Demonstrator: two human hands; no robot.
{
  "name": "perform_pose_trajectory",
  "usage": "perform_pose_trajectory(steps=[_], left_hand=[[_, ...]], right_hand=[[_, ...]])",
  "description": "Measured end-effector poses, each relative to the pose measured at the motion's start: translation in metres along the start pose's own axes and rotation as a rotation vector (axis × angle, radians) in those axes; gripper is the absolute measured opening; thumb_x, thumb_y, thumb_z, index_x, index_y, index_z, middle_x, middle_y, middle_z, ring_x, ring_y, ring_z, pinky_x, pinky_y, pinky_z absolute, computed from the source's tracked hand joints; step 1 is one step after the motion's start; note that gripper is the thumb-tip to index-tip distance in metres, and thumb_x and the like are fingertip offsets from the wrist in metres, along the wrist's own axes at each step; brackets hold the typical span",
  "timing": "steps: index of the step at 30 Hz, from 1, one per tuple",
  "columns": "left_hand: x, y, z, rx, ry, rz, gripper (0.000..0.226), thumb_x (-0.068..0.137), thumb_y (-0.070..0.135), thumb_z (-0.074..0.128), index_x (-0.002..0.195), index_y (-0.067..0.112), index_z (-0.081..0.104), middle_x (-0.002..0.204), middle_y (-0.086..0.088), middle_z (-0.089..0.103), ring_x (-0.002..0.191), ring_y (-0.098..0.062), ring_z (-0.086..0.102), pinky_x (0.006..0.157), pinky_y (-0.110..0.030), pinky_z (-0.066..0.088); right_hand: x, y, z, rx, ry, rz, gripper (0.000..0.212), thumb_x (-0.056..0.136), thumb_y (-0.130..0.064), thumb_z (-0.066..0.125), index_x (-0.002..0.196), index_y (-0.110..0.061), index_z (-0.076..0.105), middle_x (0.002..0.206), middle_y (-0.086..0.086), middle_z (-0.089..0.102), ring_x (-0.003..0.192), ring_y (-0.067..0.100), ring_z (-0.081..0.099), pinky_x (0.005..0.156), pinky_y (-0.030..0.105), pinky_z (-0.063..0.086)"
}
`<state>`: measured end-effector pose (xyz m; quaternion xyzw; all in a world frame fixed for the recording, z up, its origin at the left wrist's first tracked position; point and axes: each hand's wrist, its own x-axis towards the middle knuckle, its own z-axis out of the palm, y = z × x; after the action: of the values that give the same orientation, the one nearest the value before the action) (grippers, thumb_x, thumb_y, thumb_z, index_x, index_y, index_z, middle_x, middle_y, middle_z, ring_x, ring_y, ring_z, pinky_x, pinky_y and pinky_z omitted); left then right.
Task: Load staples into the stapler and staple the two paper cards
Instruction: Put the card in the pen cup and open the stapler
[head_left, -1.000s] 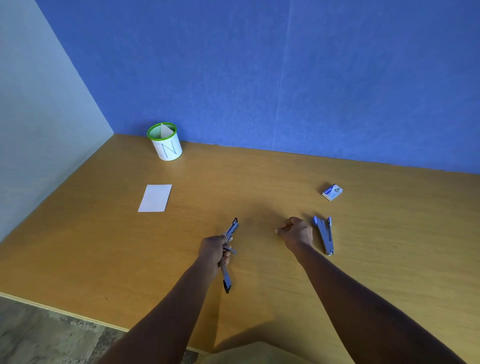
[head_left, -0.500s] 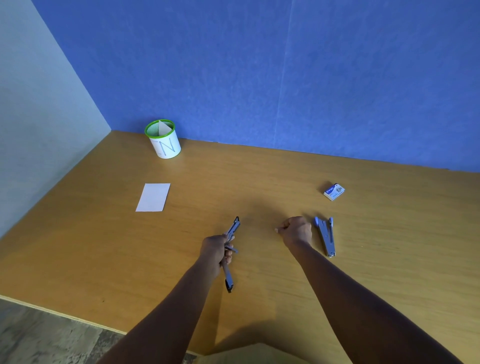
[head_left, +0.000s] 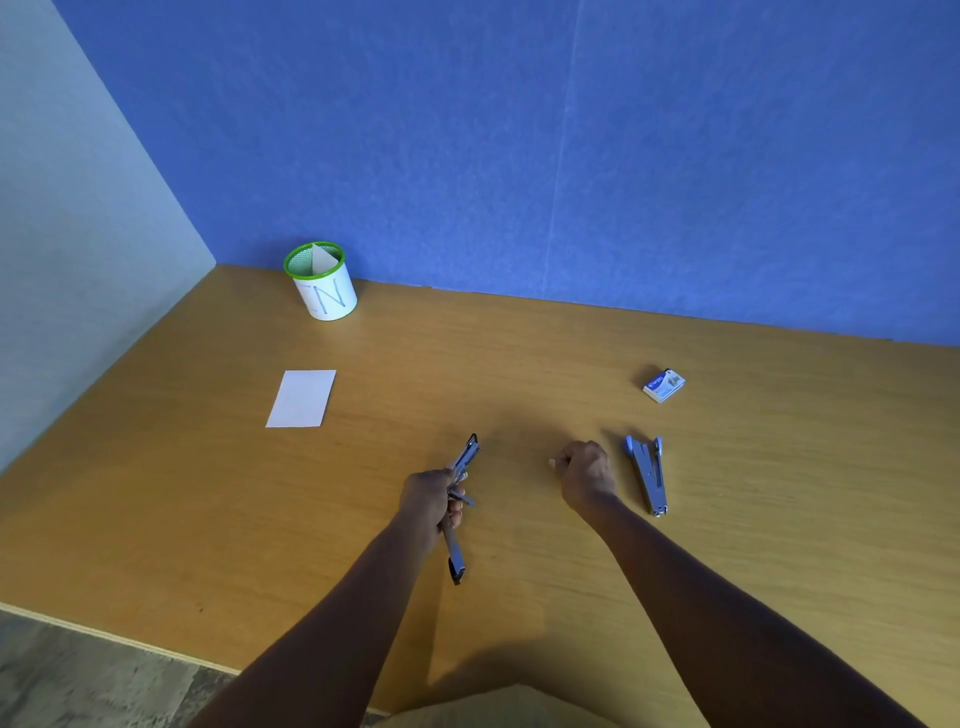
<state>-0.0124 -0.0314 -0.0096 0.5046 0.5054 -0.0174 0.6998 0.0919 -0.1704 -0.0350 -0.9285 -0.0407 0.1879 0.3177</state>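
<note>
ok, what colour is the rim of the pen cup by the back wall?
Green, on a white pen cup; the head view is the only one and shows it clearly.

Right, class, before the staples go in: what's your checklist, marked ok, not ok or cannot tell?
1. The stapler is open, in the left hand: ok.
2. The small pale piece pinched in the right hand is staples: cannot tell.
3. The staple box is in sight: ok.
4. Cards together: not ok; one paper card lies flat, another seemingly stands in the cup.
5. The second stapler lies apart from both hands: ok.
</note>
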Motion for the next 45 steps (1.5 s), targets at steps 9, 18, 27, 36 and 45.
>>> perform_pose_trajectory(steps=[9,18,27,36,45], left_hand=[[0.002,0.0,0.003,0.011,-0.01,-0.001,0.031,0.099,0.017,0.044,0.073,0.004,0.055,0.066,-0.006,0.047,0.05,-0.014,0.036,0.046,-0.023,0.03],[0.002,-0.001,0.001,0.032,-0.023,0.004,0.03,0.099,0.016,0.044,0.073,0.005,0.056,0.066,-0.007,0.048,0.05,-0.016,0.038,0.048,-0.026,0.031],[0.007,0.0,-0.001,0.035,-0.029,-0.02,0.03,0.099,0.016,0.042,0.076,0.005,0.057,0.07,-0.008,0.051,0.054,-0.017,0.043,0.049,-0.028,0.035],[0.011,0.002,0.001,-0.028,-0.067,0.0,0.019,0.098,0.011,0.046,0.092,-0.001,0.058,0.073,-0.008,0.054,0.059,-0.016,0.05,0.058,-0.026,0.044],[0.011,0.004,0.003,0.073,-0.139,0.053,0.028,0.085,-0.009,0.059,0.113,-0.009,0.058,0.07,-0.009,0.058,0.064,-0.014,0.056,0.054,-0.02,0.044]], right_hand=[[0.011,0.008,-0.018,0.45,-0.049,0.224,0.015,0.091,-0.012,0.056,0.078,-0.006,0.06,0.089,0.012,0.061,0.08,0.021,0.057,0.079,0.037,0.05],[-0.002,0.01,-0.021,0.317,-0.042,0.097,0.013,0.076,-0.006,0.073,0.082,-0.01,0.062,0.086,0.003,0.062,0.08,0.016,0.055,0.055,0.019,0.041],[-0.003,0.005,-0.01,0.138,0.041,-0.019,0.013,0.076,-0.003,0.072,0.087,0.001,0.066,0.084,0.007,0.062,0.079,0.017,0.056,0.074,0.03,0.049],[0.0,-0.001,-0.003,-0.043,0.069,-0.023,0.015,0.087,-0.009,0.061,0.095,0.004,0.066,0.1,0.016,0.066,0.083,0.022,0.057,0.066,0.022,0.036],[0.004,-0.007,-0.003,-0.246,-0.042,-0.066,0.027,0.095,-0.014,0.049,0.115,0.001,0.058,0.118,0.017,0.057,0.112,0.027,0.051,0.084,0.03,0.042]])
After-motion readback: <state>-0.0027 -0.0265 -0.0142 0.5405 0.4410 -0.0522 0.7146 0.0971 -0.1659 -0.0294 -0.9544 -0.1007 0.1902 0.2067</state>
